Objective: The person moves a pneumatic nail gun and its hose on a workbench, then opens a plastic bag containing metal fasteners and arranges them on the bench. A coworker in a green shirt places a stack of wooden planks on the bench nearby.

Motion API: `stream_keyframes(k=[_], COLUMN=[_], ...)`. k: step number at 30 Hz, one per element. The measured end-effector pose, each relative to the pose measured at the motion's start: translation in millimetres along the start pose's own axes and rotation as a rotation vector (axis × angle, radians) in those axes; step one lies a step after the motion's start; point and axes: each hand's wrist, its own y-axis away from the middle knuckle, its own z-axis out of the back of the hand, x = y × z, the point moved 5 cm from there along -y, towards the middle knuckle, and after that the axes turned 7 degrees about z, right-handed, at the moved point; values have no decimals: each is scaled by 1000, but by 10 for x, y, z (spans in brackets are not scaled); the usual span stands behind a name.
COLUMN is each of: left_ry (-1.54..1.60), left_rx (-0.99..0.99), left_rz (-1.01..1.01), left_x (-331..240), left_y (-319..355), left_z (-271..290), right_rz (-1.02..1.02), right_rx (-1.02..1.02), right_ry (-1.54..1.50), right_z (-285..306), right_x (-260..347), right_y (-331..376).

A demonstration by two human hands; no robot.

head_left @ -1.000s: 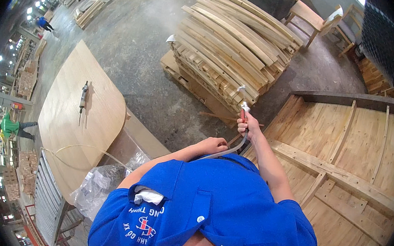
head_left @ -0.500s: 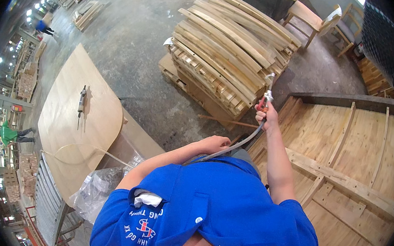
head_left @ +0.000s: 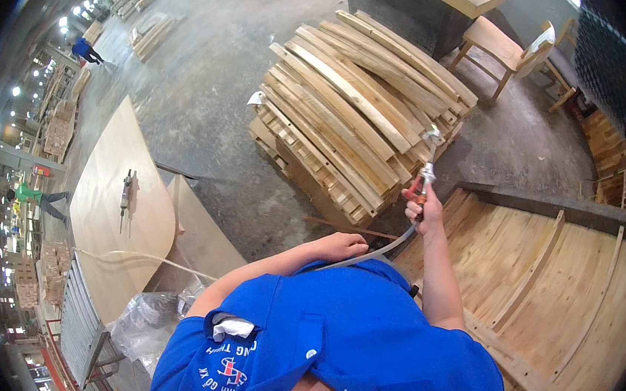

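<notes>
Right hand clenched on air gun at frame centre, nozzle raised toward slats — left hand gripping hose, keeping slack off panel.

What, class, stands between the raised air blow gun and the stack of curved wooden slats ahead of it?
Nothing visible: the right hand holds the blow gun up, its nozzle seen right against the slat stack.

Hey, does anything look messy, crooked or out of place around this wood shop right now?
Mostly tidy. The stack of curved slats is fanned unevenly, ends not flush. A power tool lies alone on the plywood sheet. The right hand holds an air gun.
</notes>
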Motion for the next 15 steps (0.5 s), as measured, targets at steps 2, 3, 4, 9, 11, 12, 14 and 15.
stream_keyframes(k=[2, 3, 4, 9, 11, 12, 14, 15], left_ry=[2, 17, 24, 125, 146, 131, 143, 170], left_rx=[4, -5, -3, 27, 75, 58, 35, 32], left_rz=[-12, -42, -79, -109, -36, -20, -17, -31], left_x=[-267, -406, -554, -767, -809, -833, -792, -745], left_y=[-212, -306, -422, -712, -704, -703, -702, -709], left_z=[87, 132, 167, 83, 125, 153, 173, 175], right_rz=[56, 23, -19, -326, -341, -327, -289, -236], right_rx=[-116, -175, -140, 14, 21, 19, 60, 42], right_ry=[-62, -50, -68, 84, 114, 130, 133, 51], right_z=[227, 301, 350, 73, 57, 78, 75, 87], right_x=[315, 412, 479, 357, 417, 479, 578, 635], right_y=[-94, -193, -317, -727, -756, -741, -665, -603])
